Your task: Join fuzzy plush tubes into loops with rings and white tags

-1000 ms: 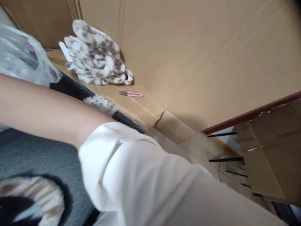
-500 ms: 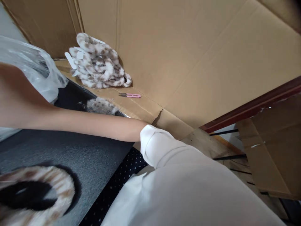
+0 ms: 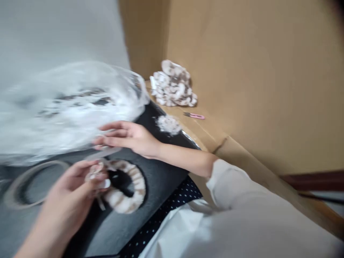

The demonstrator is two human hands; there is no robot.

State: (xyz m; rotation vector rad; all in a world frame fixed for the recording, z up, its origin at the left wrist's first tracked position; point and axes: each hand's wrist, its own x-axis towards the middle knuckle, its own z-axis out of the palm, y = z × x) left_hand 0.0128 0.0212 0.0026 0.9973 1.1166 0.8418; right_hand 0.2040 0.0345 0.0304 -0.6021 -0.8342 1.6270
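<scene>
The left hand (image 3: 77, 186) pinches the near rim of a furry leopard-print ring (image 3: 126, 188) lying flat just right of its fingertips, while the right hand (image 3: 129, 136), fingers spread flat, hovers just beyond it under a clear plastic bag (image 3: 67, 107).

There is just one camera, worn on the person's head. It looks forward and down, very close to the hands, and it is tipped sideways. It faces a black table (image 3: 161, 172) with brown cardboard (image 3: 255, 89) behind. The view is blurry.
</scene>
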